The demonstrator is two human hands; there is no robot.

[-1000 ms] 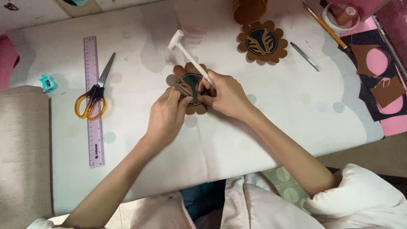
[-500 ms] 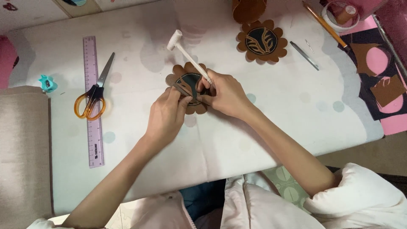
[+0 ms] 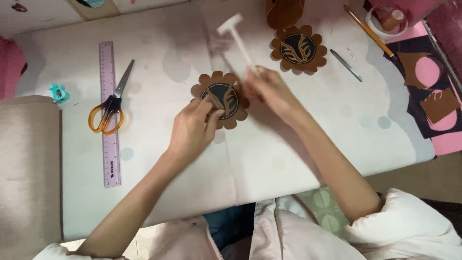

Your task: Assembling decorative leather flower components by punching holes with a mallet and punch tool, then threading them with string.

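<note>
The brown scalloped flower-shaped leather piece with a dark round centre [image 3: 220,98] lies flat near the middle of the pale spotted counter [image 3: 288,149]. The left hand [image 3: 192,130] comes in from about seven o'clock of it; its fingertips are pinched around a thin stick-like tool [image 3: 215,100] that rests on the dark centre, so that grip is clenched on the tool. The right hand [image 3: 272,91], blurred, sits just at three o'clock of the piece, its grip wrapped around the handle of a small white mallet [image 3: 236,36] whose head points up toward twelve o'clock, above the counter. At about one o'clock, well apart, lies a second brown scalloped leather piece with a pale branching pattern [image 3: 298,49], and a slim grey metal tool [image 3: 346,65] lies just to its three o'clock. Toward nine o'clock lie orange-handled scissors [image 3: 108,108], touching a translucent purple ruler [image 3: 110,113]; a small teal sharpener-like object [image 3: 58,92] sits farther out at nine o'clock.
</note>
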